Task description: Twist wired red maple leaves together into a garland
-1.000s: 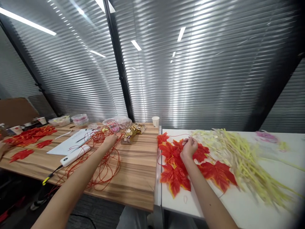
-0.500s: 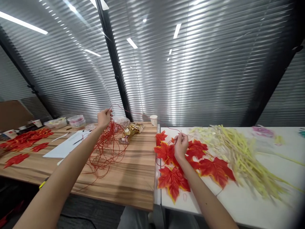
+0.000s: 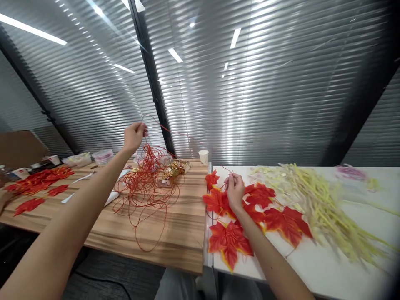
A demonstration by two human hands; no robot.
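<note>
My left hand (image 3: 135,135) is raised over the wooden table, its fingers pinched on red string. Below it hangs a loose tangle of red string (image 3: 146,175), its lower loops lying on the wood. One strand arcs from the left hand toward the right. My right hand (image 3: 235,189) is closed on a strand of the string above the white table. Around and beneath that hand lie red artificial maple leaves (image 3: 229,243) with yellow edges, some joined by string. Another maple leaf (image 3: 287,225) lies right of my wrist.
Yellow strips (image 3: 321,208) are heaped on the white table (image 3: 325,266). A paper cup (image 3: 203,156) and gold wrapper (image 3: 178,168) stand at the back of the wooden table (image 3: 184,233). More leaves (image 3: 46,179) and plastic tubs (image 3: 102,156) are at left. Part of another person's hand (image 3: 3,198) shows at far left.
My left hand has risen, lifting the tangle of string higher and shifting it right. My right hand stays nearly in place. Another hand has appeared at the left edge.
</note>
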